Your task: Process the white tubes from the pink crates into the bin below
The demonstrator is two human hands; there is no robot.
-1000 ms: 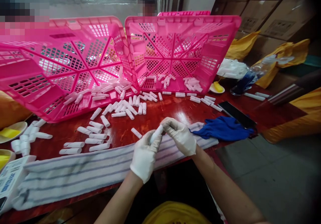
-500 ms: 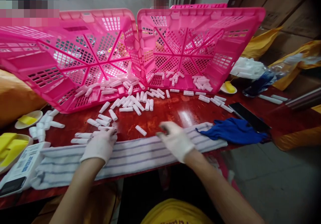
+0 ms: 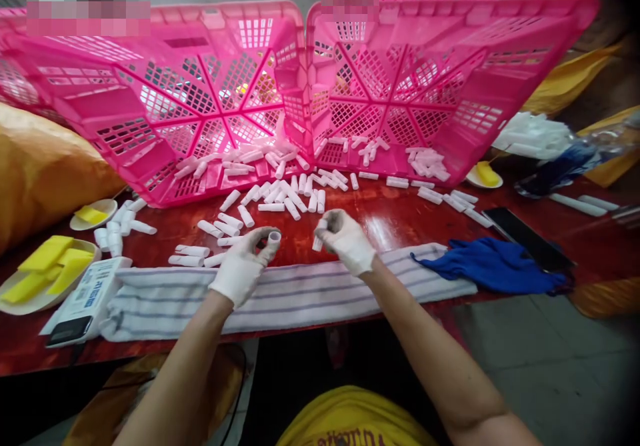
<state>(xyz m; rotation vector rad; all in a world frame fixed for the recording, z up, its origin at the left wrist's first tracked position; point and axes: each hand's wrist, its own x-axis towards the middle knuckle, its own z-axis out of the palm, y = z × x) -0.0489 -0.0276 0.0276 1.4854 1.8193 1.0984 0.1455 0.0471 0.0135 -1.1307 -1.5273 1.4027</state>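
Tabletop [image 3: 383,231]: red, glossy, crossing the frame. Loose tubes [image 3: 186,261] lie about left of centre; judged risk: a sleeve or wrist sweep could roll some off the near edge.

Left crate [image 3: 253,11] and right crate [image 3: 440,7]: pink, tipped on their sides, openings facing the wearer. Left holds a heap of tubes along its lower wall; right holds a scatter plus a small pile near its lower right corner. Both mouths have no visible barrier, so a knock could spill tubes forward.

Towel [image 3: 300,293]: striped, along the near edge; a forearm drag could ruck it up.

Dish [image 3: 30,307], lower left: several yellow blocks. Two saucers, one above it [image 3: 111,207], one at right [image 3: 473,181]: yellow pieces.

Left hand [image 3: 240,269], gloved: fingers pinch a tube [image 3: 275,237], open end showing, centre of frame. Right hand [image 3: 350,243], gloved: fingertips pinch another tube [image 3: 318,241], tilted, low end downward. Contact with tabletop: cannot tell. Slick glove fabric or a light pinch could let either slip.
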